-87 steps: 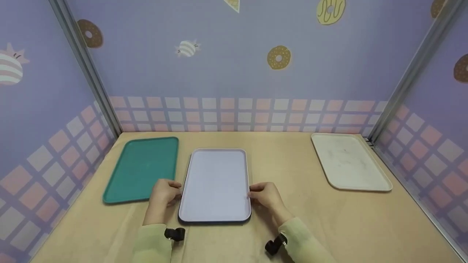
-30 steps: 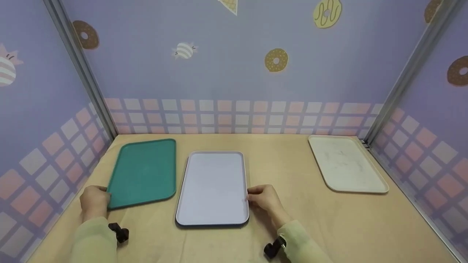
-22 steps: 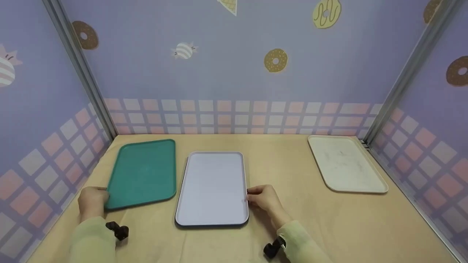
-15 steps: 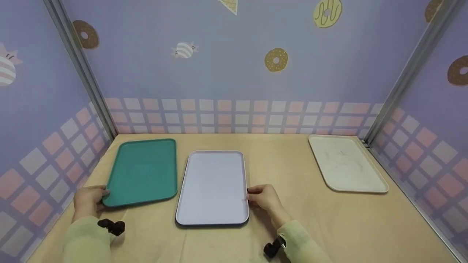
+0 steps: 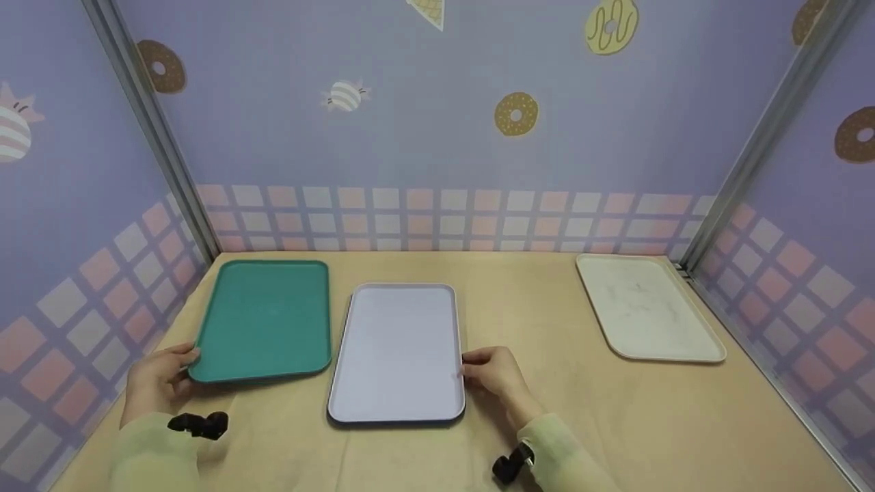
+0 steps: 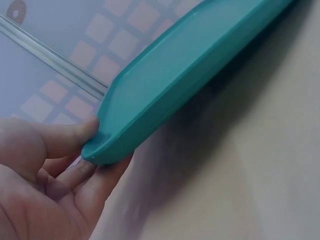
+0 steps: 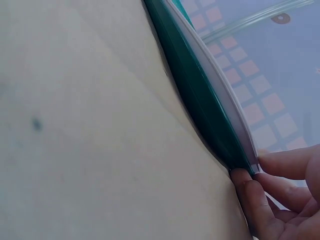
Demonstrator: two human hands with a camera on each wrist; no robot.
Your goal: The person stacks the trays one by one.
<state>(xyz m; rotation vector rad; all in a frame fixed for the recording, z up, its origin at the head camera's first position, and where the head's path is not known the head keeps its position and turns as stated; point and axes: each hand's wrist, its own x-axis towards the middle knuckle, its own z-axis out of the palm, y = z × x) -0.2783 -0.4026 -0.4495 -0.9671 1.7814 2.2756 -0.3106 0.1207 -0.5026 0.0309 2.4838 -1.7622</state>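
Note:
My left hand (image 5: 156,377) pinches the near left corner of a teal tray (image 5: 266,318). In the left wrist view its thumb lies over the rim and its fingers are under the corner, which is raised off the table with a shadow below. A pale lavender tray (image 5: 400,352) lies in the middle on top of a dark green tray (image 7: 200,100), whose edge shows beneath it. My right hand (image 5: 499,374) holds the right edge of this stack, thumb at the upper rim and fingers low at the dark tray's edge.
A whitish tray (image 5: 649,307) with grey smudges lies at the far right of the cloth-covered table (image 5: 533,294). Patterned walls (image 5: 437,137) close the back and both sides, with metal posts (image 5: 154,130) at the corners.
My left hand went from the stack's left edge to the teal tray's outer corner. Lately that tray's near end has swung slightly left and risen, straightening it. My right hand has stayed put.

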